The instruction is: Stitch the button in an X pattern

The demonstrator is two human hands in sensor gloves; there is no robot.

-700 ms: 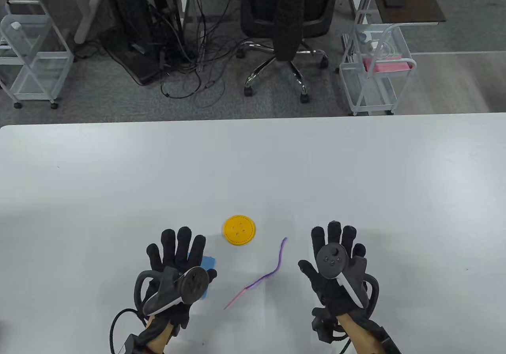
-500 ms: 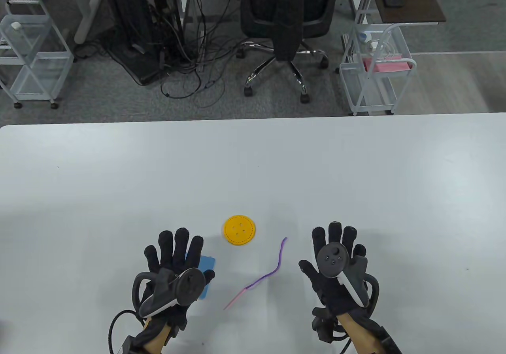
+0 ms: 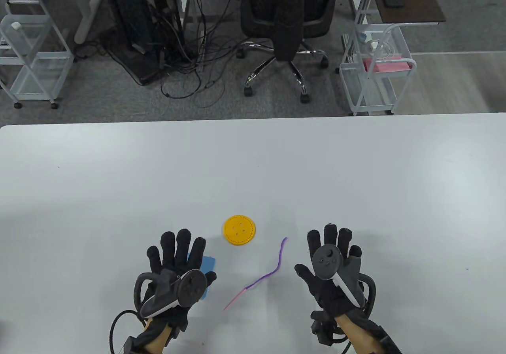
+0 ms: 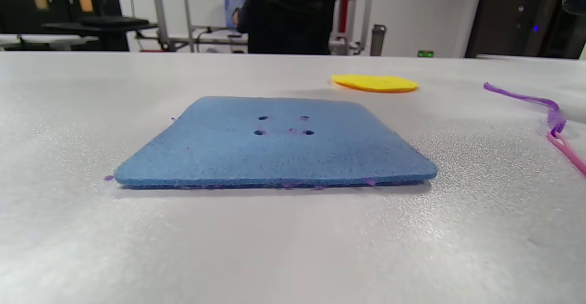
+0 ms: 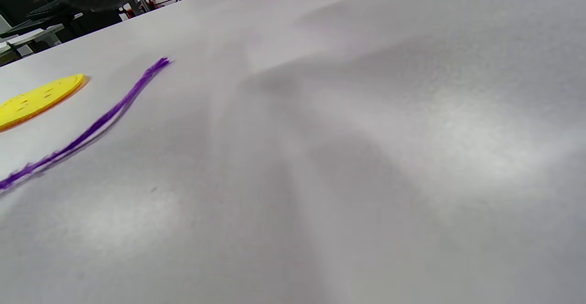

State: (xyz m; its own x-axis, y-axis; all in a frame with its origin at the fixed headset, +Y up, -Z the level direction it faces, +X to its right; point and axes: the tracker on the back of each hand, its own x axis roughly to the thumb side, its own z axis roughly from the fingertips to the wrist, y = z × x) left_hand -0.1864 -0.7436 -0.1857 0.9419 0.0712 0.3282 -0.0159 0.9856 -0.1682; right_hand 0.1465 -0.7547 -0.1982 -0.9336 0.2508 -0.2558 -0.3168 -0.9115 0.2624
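A round yellow felt button (image 3: pixel 239 230) with four holes lies flat on the white table (image 3: pixel 253 164). It shows too in the left wrist view as the yellow button (image 4: pixel 374 83) and in the right wrist view as the button (image 5: pixel 32 100). A blue felt square (image 4: pixel 274 141) with four holes lies under my left hand (image 3: pixel 178 251), its corner (image 3: pixel 208 262) peeking out. My left hand hovers with fingers spread straight and holds nothing. A purple thread (image 3: pixel 272 269) on a pink needle (image 3: pixel 235 299) lies between the hands. My right hand (image 3: pixel 330 243) is spread flat, holding nothing.
A black office chair (image 3: pixel 286 17), tangled cables (image 3: pixel 189 61) and white wire carts (image 3: pixel 373 69) stand beyond the table's far edge.
My right hand has slid a little to the left and forward. The left hand shifted slightly over the blue square. Button, thread and needle have not moved.
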